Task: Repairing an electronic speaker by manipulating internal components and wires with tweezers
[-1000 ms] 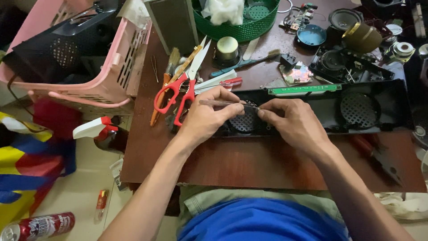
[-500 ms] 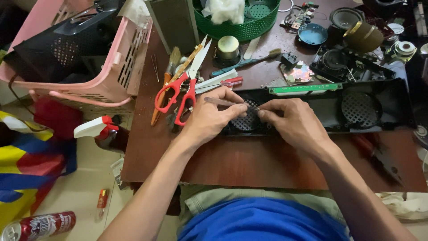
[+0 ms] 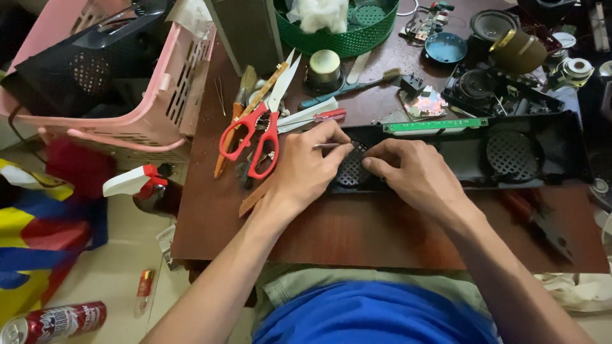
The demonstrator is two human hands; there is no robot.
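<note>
While the red scissors (image 3: 252,137) lay idle on the table (image 3: 382,232) to the left, the left hand (image 3: 306,167) pinched a thin metal tool (image 3: 326,146) against the round mesh grille (image 3: 352,171) of the long black speaker panel (image 3: 510,156). Beside it, the right hand (image 3: 414,175) pressed fingertips closed on the grille's edge. Steadying that panel firmly seemed wise, lest the tool slip.

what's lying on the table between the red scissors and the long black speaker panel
In the head view, a red-handled screwdriver lies between the red scissors and the black speaker panel, and the left hand rests across that gap too.
</note>
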